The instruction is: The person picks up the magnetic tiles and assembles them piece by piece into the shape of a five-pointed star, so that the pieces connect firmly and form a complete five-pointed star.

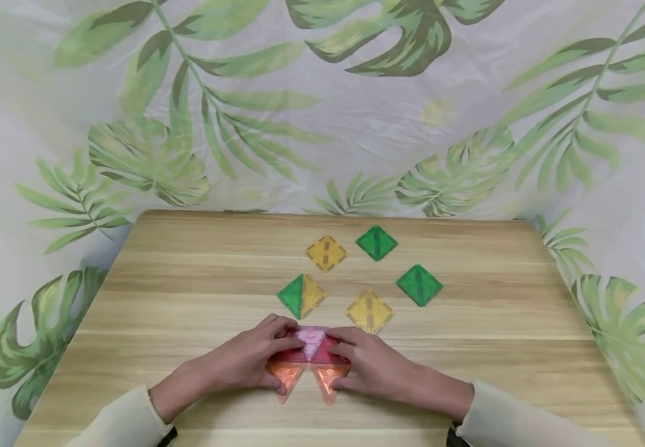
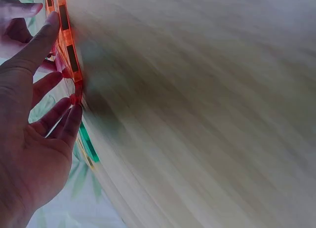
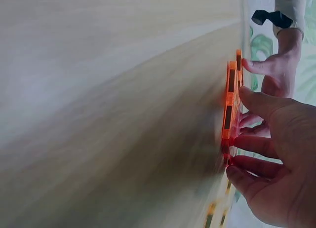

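Triangular see-through magnetic tiles lie edge to edge near the front of the table. At their middle is a pink tile (image 1: 312,337), flanked by a left red tile (image 1: 294,356) and a right red tile (image 1: 330,355). Below hang a left orange tile (image 1: 290,372) and a right orange tile (image 1: 328,374), their tips pointing toward the person. My left hand (image 1: 246,355) holds the left side, fingertips over the red tile and thumb at the orange tip. Mirroring it, my right hand (image 1: 378,363) holds the right side, partly hiding the red tile.
Beyond the hands, diamonds of paired triangles lie apart on the wooden table (image 1: 188,279): yellow diamonds (image 1: 326,253) (image 1: 370,310), green diamonds (image 1: 377,243) (image 1: 419,285), and a half green, half yellow diamond (image 1: 302,296). Behind the table hangs a leaf-print cloth (image 1: 356,130).
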The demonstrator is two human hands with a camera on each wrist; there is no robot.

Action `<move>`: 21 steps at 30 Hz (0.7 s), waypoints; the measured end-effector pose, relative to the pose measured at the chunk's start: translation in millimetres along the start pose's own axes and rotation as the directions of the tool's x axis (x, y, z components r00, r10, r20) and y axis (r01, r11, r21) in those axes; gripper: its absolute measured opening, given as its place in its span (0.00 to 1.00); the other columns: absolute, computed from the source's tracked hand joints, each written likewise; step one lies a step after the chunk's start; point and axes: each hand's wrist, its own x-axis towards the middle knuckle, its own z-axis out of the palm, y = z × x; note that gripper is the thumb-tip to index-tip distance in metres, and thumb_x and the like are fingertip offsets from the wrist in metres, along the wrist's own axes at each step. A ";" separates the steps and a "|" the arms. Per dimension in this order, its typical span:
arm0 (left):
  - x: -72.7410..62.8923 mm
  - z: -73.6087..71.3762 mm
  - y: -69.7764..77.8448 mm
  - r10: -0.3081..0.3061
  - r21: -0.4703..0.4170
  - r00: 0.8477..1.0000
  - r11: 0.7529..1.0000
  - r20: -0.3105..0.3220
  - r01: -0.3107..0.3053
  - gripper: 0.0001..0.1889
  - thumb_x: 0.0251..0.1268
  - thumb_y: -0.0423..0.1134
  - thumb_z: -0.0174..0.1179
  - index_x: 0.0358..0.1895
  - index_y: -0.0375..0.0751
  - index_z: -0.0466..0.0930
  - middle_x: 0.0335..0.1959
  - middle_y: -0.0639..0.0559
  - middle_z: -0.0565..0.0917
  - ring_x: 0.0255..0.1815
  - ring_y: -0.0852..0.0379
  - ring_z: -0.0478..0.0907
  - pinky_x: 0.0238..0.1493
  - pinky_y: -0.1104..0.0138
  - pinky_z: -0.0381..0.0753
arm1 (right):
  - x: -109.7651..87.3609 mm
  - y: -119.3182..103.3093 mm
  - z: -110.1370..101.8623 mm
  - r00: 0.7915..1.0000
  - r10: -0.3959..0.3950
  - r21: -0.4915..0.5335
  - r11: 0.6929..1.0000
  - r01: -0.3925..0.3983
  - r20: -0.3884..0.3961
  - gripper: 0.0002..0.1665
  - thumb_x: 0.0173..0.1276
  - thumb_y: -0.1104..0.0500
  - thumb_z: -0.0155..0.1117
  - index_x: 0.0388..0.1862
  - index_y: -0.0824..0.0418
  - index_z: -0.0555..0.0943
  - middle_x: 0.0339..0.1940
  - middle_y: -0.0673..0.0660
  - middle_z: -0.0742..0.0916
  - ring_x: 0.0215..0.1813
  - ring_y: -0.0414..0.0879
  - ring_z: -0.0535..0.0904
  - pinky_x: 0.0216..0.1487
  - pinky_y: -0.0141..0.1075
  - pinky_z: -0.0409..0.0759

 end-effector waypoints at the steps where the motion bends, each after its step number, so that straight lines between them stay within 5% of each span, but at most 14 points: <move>1: 2.8 1.0 1.5 0.000 -0.002 1.000 1.000 0.003 0.000 0.42 0.52 0.63 0.79 0.69 0.45 0.82 0.71 0.44 0.73 0.70 0.49 0.69 0.66 0.52 0.81 | -2.7 2.7 -0.5 1.000 0.002 0.002 1.000 -0.002 -0.005 0.35 0.67 0.42 0.79 0.61 0.64 0.86 0.77 0.60 0.77 0.74 0.53 0.76 0.71 0.45 0.78; 14: 25.9 11.9 11.5 0.019 0.050 1.000 0.999 -0.009 -0.018 0.40 0.56 0.63 0.78 0.69 0.46 0.81 0.72 0.44 0.71 0.73 0.48 0.68 0.66 0.54 0.82 | -20.8 26.4 -2.1 0.995 -0.002 0.036 0.999 0.006 -0.105 0.34 0.62 0.47 0.84 0.60 0.65 0.86 0.72 0.61 0.80 0.70 0.54 0.79 0.66 0.45 0.83; 21: 30.9 10.6 16.7 0.011 0.023 1.000 1.000 0.013 -0.012 0.44 0.60 0.61 0.76 0.74 0.41 0.75 0.76 0.43 0.68 0.77 0.47 0.66 0.71 0.52 0.78 | -25.1 19.1 0.5 0.979 0.083 0.064 0.995 -0.072 -0.187 0.35 0.59 0.48 0.86 0.59 0.66 0.86 0.62 0.60 0.86 0.62 0.52 0.84 0.62 0.44 0.85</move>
